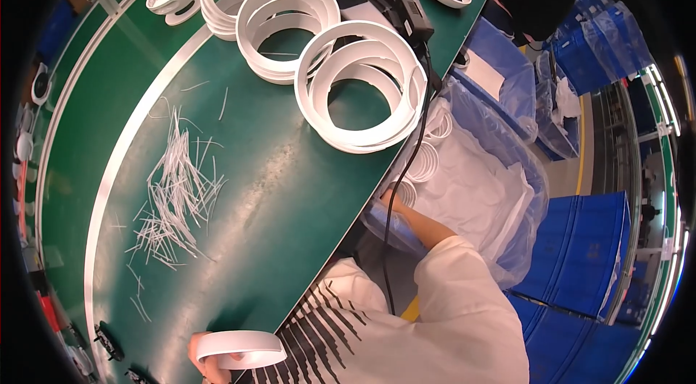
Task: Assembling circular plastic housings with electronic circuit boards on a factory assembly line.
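Pale sleeve (471, 279): closest to me, covering the upper part of the right arm.
Left hand (205, 360): fingers curled around the band of a white ring (250, 340), by the near edge of the green table (283, 174).
Right hand (391, 199): beside small rings (422, 164) in the plastic-lined bin (535, 199); I cannot tell (too little shows from my end) whether its fingers pinch one.
Three ring stacks (362, 139): farther along, past loose white strips (177, 181).
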Available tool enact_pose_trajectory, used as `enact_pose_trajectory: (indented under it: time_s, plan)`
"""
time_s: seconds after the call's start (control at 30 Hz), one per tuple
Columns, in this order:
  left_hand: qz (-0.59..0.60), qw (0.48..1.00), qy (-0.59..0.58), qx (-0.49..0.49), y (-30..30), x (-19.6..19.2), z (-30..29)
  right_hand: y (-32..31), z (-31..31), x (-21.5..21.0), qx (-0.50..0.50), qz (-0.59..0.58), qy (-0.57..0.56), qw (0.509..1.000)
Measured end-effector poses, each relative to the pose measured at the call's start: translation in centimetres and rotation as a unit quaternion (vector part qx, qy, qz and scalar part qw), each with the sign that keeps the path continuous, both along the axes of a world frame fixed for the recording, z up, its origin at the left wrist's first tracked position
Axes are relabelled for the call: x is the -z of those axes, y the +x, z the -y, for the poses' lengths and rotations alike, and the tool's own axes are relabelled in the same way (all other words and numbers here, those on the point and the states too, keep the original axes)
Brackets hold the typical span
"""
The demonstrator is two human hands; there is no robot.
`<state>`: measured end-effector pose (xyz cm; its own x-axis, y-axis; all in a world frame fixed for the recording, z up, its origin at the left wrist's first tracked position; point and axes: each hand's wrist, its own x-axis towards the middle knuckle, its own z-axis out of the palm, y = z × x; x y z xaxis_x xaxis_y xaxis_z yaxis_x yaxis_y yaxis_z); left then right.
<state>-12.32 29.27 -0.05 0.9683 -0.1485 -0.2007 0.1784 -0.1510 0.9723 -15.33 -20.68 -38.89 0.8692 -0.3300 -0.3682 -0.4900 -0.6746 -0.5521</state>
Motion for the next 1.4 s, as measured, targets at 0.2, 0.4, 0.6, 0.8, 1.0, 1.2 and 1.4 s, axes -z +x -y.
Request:
enact_pose_trajectory:
  time_s: [0.2, 0.4, 0.6, 0.8, 1.0, 1.2, 1.4]
  plan:
    - [0.001, 1.0, 0.002, -0.002, -0.1, 0.0, -0.3, 2.9, -2.5, -7.7, 0.291, -0.056, 0.18, 0.938]
    - [0.0, 1.0, 0.008, -0.022, -0.3, -0.1, 0.1, 6.8, -3.7, -14.7, 0.62, 0.041, 0.566, 0.542]
    - [-0.001, 0.999, 0.033, -0.031, -0.1, -0.6, 0.6, 5.6, -1.7, -12.5, 0.637, 0.153, 0.565, 0.501]
    - [0.015, 0.999, 0.03, 0.001, 0.0, -0.1, -0.1, 4.1, -0.8, -11.0, 0.665, 0.206, 0.555, 0.456]
    - [0.002, 1.0, 0.007, 0.025, 0.0, -0.2, -0.5, 3.8, -1.6, -12.7, 0.658, 0.275, 0.562, 0.419]
    - [-0.006, 0.99, -0.098, 0.104, 0.6, 0.6, -1.5, 1.8, -1.5, -16.7, 0.683, 0.279, 0.525, 0.423]
    - [-0.017, 0.974, -0.135, 0.183, 1.6, 0.8, -2.0, -1.6, -2.8, -23.0, 0.578, 0.316, 0.61, 0.44]
